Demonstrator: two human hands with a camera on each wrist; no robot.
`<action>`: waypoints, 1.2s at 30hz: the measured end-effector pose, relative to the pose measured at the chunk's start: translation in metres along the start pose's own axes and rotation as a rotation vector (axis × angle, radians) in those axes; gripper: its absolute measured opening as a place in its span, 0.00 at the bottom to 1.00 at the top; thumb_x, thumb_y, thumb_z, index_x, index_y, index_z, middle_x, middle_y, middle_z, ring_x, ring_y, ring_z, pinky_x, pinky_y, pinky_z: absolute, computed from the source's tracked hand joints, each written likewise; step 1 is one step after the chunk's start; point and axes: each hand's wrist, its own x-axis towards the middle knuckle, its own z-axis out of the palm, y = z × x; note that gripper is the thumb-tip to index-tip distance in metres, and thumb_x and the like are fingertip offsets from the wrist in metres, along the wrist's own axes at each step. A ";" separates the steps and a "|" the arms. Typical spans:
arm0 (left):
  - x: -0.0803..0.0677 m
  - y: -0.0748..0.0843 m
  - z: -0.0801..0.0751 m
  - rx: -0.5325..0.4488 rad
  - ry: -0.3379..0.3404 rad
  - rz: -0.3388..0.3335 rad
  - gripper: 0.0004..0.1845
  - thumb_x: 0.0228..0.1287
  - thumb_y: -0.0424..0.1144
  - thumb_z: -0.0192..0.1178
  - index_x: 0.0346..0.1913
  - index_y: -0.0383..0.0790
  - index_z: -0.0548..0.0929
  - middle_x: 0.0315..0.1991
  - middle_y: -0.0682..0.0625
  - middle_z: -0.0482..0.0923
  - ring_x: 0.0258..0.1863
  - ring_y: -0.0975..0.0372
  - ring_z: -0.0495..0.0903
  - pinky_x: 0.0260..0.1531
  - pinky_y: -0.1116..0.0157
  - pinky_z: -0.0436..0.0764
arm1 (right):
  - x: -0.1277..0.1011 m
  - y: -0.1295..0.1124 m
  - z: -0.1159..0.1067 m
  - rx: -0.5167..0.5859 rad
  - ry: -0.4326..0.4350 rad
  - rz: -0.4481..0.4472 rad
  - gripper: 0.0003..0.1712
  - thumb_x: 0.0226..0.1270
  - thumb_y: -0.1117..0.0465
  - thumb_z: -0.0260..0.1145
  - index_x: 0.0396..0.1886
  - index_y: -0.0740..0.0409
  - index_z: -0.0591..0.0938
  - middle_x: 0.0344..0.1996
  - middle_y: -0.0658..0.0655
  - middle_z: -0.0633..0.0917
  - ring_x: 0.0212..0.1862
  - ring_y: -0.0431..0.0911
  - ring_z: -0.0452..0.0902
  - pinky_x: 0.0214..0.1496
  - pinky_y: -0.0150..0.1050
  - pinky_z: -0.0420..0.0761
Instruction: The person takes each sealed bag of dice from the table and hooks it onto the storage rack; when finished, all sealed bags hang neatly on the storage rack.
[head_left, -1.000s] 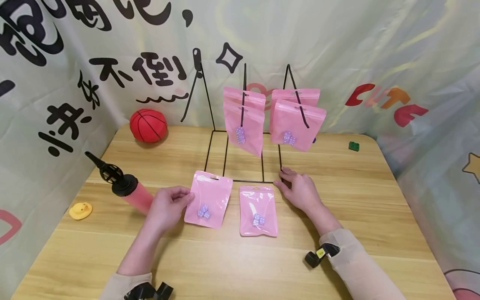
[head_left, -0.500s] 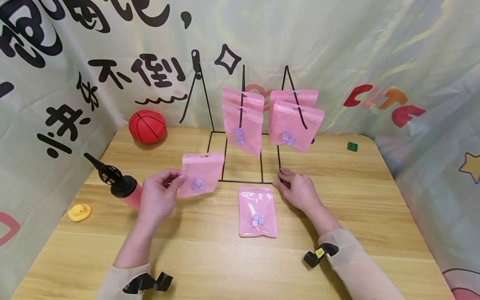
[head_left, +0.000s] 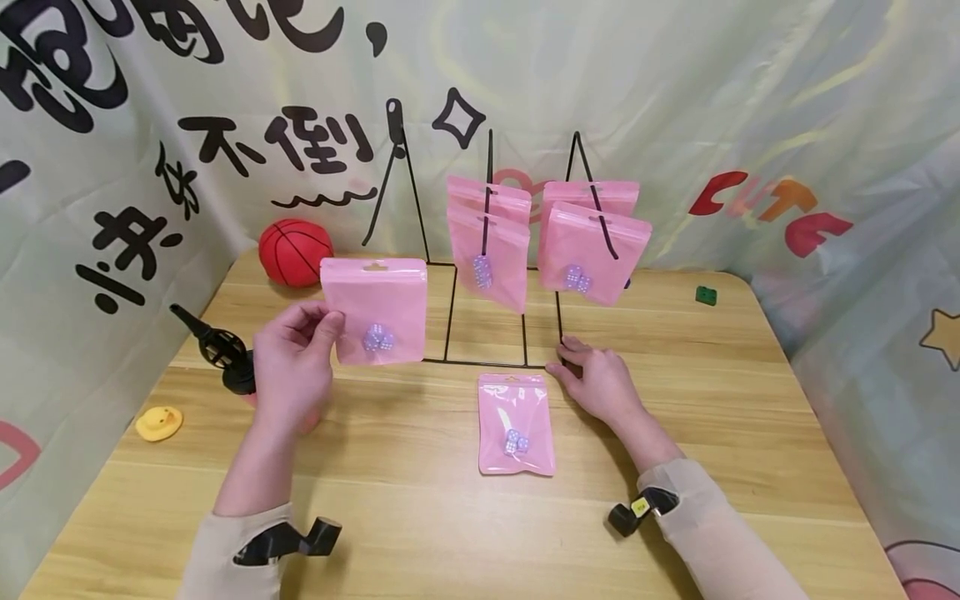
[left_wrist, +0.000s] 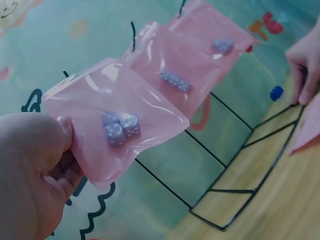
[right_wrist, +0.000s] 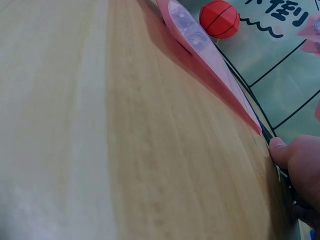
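My left hand pinches the left edge of a pink zip pouch with several lilac dice in it. The pouch is raised upright in front of the black wire display rack, left of its hooks. In the left wrist view the same pouch shows its dice close up. My right hand grips the front right corner of the rack's base between thumb and fingers. Two pouches hang on the middle hook and two on the right hook. The left hook carries nothing. Another pouch lies flat before the rack.
At the back left sits a red toy basketball. A pink pump bottle with a black top lies partly hidden behind my left hand. A yellow rubber duck is at the table's left edge, a green toy brick at the back right.
My left hand has lifted the pouch off the table, carrying it up and slightly left, and turned it upright. The right hand stays on the rack's corner.
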 end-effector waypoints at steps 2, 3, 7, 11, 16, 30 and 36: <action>0.003 0.003 0.000 -0.012 0.022 -0.001 0.07 0.73 0.30 0.67 0.46 0.27 0.87 0.34 0.48 0.85 0.29 0.57 0.77 0.29 0.71 0.79 | 0.000 0.000 0.000 0.001 -0.001 0.005 0.27 0.73 0.51 0.74 0.60 0.67 0.86 0.63 0.66 0.83 0.65 0.64 0.79 0.67 0.61 0.77; 0.004 0.005 -0.001 -0.010 0.030 0.007 0.07 0.73 0.30 0.67 0.46 0.27 0.87 0.34 0.48 0.85 0.29 0.56 0.77 0.28 0.71 0.79 | 0.000 0.000 0.000 0.001 -0.002 0.006 0.27 0.73 0.51 0.74 0.60 0.67 0.86 0.63 0.66 0.83 0.65 0.64 0.79 0.67 0.61 0.77; 0.010 0.009 -0.002 0.014 0.052 0.037 0.07 0.73 0.30 0.67 0.47 0.28 0.88 0.33 0.50 0.84 0.28 0.56 0.77 0.27 0.72 0.77 | 0.001 -0.001 -0.001 0.002 -0.006 0.014 0.27 0.73 0.51 0.74 0.60 0.67 0.86 0.64 0.66 0.83 0.65 0.64 0.79 0.67 0.61 0.77; 0.014 0.011 -0.002 0.006 0.059 0.037 0.08 0.73 0.30 0.67 0.47 0.26 0.88 0.33 0.52 0.84 0.28 0.58 0.76 0.28 0.72 0.77 | 0.001 -0.001 -0.001 0.005 -0.005 0.016 0.27 0.73 0.51 0.74 0.60 0.67 0.86 0.64 0.66 0.83 0.65 0.63 0.79 0.67 0.61 0.77; 0.018 0.011 -0.001 0.001 0.041 0.009 0.10 0.73 0.31 0.67 0.49 0.25 0.87 0.35 0.51 0.85 0.31 0.58 0.78 0.32 0.72 0.80 | 0.001 -0.001 -0.002 0.005 -0.004 0.014 0.27 0.73 0.51 0.74 0.60 0.67 0.86 0.64 0.66 0.83 0.65 0.63 0.79 0.67 0.61 0.77; 0.037 0.003 0.013 -0.005 0.047 -0.001 0.07 0.74 0.31 0.68 0.47 0.29 0.88 0.35 0.50 0.84 0.29 0.60 0.76 0.29 0.71 0.78 | 0.000 -0.001 -0.001 0.007 -0.015 0.027 0.27 0.73 0.51 0.74 0.61 0.66 0.86 0.64 0.65 0.82 0.66 0.63 0.78 0.67 0.61 0.76; 0.056 0.003 0.026 -0.004 0.058 0.007 0.03 0.74 0.31 0.67 0.43 0.37 0.90 0.34 0.48 0.84 0.30 0.60 0.75 0.29 0.70 0.76 | 0.000 -0.001 -0.002 0.006 -0.021 0.031 0.27 0.73 0.51 0.74 0.61 0.66 0.86 0.64 0.65 0.82 0.66 0.63 0.78 0.67 0.61 0.76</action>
